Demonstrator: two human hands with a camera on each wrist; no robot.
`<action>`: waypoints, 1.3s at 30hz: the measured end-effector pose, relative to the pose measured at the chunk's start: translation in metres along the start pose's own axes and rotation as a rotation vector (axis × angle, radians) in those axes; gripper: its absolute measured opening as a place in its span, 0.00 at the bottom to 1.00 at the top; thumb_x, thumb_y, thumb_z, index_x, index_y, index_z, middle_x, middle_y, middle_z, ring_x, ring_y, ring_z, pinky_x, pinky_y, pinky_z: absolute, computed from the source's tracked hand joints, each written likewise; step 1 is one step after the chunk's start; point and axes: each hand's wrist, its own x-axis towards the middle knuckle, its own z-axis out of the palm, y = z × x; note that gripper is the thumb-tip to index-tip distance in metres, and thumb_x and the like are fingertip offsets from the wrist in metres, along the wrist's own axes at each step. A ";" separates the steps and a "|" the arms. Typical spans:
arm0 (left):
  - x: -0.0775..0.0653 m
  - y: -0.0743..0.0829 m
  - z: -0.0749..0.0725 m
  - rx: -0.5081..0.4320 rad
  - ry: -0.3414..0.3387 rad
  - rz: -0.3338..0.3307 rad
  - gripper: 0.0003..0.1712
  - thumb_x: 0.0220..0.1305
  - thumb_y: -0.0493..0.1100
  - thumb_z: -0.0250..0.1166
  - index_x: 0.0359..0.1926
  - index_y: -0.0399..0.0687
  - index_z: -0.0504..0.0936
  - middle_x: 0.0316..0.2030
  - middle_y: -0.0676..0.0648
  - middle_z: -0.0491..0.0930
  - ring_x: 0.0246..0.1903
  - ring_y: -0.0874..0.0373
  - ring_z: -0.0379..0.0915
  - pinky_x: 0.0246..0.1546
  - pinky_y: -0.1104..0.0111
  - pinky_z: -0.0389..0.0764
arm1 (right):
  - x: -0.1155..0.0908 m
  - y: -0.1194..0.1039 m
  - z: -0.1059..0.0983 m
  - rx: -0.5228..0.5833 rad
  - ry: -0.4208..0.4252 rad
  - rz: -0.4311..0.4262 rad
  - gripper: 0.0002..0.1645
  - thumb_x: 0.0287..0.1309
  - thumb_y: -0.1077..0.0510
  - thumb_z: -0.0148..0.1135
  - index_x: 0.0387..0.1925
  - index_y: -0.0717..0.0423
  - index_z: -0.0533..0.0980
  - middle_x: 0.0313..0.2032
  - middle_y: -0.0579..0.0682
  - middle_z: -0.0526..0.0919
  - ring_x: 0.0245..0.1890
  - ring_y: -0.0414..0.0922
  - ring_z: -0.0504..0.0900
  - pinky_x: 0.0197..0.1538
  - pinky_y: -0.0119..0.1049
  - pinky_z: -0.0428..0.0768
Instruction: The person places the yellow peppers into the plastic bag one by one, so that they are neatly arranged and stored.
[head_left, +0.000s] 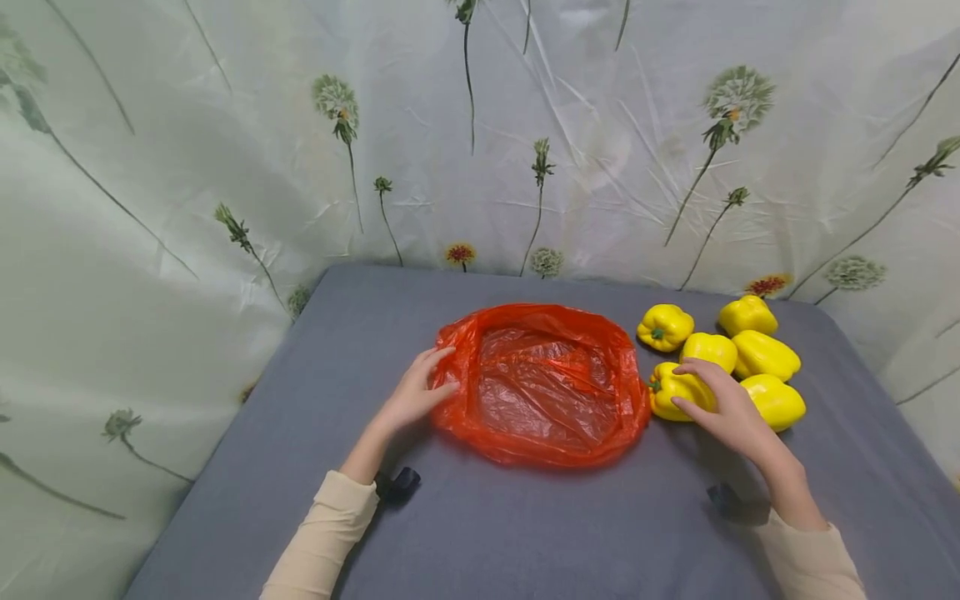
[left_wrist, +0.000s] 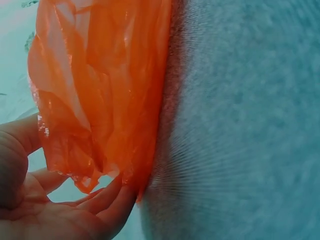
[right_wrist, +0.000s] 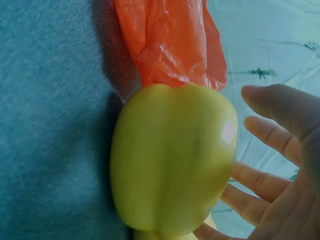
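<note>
A red plastic bag (head_left: 543, 450) sits on the table with its mouth spread wide and rolled outward. My left hand (head_left: 420, 387) is at the bag's left side, its relaxed fingers touching the plastic; in the left wrist view, the thumb and fingers lie around the crinkled bag edge (left_wrist: 100, 100). My right hand (head_left: 723, 408) hovers over a yellow bell pepper (head_left: 663, 392) that lies against the bag's right side. Its fingers are spread and loosely bent around the top of that pepper (right_wrist: 170, 160), with no grip on it.
Several more yellow bell peppers cluster at the right, among them one at the back (head_left: 748, 317), one by the bag (head_left: 664, 327) and one at the near right (head_left: 776, 402). The grey table (head_left: 525, 533) meets a dandelion-print curtain (head_left: 480, 208) behind and at the left.
</note>
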 end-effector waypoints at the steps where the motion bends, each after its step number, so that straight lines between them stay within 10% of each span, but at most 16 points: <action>1: 0.001 -0.001 0.000 -0.009 0.000 0.003 0.34 0.60 0.42 0.62 0.67 0.41 0.63 0.66 0.33 0.59 0.64 0.37 0.60 0.63 0.44 0.66 | -0.002 0.002 0.000 0.005 0.001 0.000 0.24 0.55 0.56 0.64 0.52 0.62 0.70 0.56 0.66 0.70 0.57 0.62 0.66 0.55 0.65 0.65; 39: 0.002 -0.022 0.008 -0.170 0.003 -0.021 0.33 0.60 0.40 0.63 0.65 0.38 0.65 0.65 0.32 0.64 0.66 0.36 0.57 0.66 0.43 0.58 | -0.012 0.014 -0.002 -0.235 -0.093 -0.004 0.44 0.46 0.56 0.70 0.66 0.45 0.64 0.50 0.68 0.70 0.48 0.62 0.70 0.45 0.61 0.74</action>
